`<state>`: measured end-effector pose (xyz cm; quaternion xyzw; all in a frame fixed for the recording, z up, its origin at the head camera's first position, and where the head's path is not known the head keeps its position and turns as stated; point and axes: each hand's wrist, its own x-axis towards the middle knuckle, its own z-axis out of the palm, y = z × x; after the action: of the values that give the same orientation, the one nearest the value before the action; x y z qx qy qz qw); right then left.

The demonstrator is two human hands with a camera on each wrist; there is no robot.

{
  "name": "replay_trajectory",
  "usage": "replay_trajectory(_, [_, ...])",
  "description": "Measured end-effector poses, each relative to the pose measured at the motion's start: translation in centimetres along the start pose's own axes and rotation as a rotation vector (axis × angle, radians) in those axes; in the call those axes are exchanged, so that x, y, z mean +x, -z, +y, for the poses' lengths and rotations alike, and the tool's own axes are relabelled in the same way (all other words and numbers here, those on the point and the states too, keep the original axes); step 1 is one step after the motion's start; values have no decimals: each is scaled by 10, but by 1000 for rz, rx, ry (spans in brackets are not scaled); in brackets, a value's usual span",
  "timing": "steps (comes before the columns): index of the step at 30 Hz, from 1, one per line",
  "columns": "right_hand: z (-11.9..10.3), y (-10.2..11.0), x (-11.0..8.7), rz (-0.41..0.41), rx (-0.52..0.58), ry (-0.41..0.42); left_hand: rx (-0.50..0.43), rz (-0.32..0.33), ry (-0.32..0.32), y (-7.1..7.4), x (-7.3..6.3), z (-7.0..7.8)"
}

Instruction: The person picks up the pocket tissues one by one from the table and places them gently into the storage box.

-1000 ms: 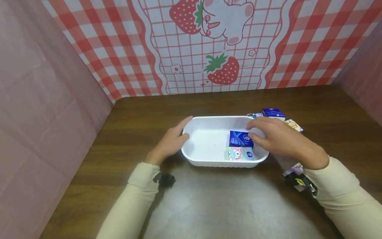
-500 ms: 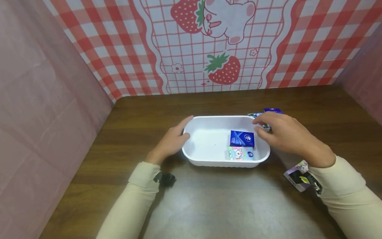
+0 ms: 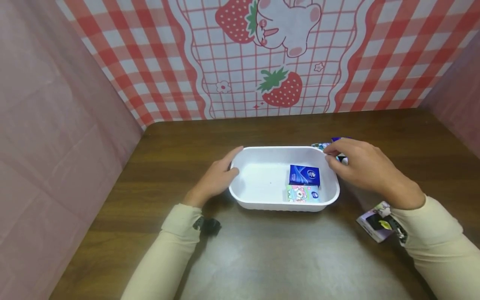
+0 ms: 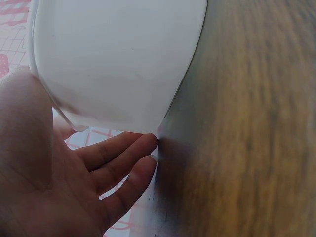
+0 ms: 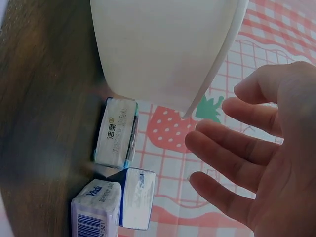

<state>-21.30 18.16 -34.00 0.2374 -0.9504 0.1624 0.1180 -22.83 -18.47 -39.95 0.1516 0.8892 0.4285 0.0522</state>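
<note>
A white oblong plastic tub (image 3: 258, 179) stands on the wooden table. At its right end lie two tissue packs: a dark blue one (image 3: 303, 175) and a pastel cartoon one (image 3: 302, 194). My left hand (image 3: 213, 177) grips the tub's left end, thumb over the rim and fingers along the outer wall. My right hand (image 3: 361, 166) hovers by the right rim, holding nothing; in the right wrist view its fingers are loosely bent. Beyond the tub in that view are a pack with a printed side (image 5: 116, 133), a blue-and-white pack (image 5: 137, 200) and a lilac-edged pack (image 5: 96, 210).
Another tissue pack (image 3: 375, 225) lies on the table, partly covered by the right wrist strap. The packs behind the right hand are mostly hidden in the head view. A red checked cloth with strawberries (image 3: 281, 89) hangs along the table's back edge.
My right hand has drawn back from over the tub's right end to just outside the rim, covering more of the packs behind. The left hand and tub have stayed put.
</note>
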Motion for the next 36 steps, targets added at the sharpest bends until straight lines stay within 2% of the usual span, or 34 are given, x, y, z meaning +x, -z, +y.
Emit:
replay_trajectory(21, [16,5,2,-26,-21,-141,3,3,0,0,0,-2])
replay_trajectory(36, [31,7,2,-92,-57,-210,2,2,6,0,1,0])
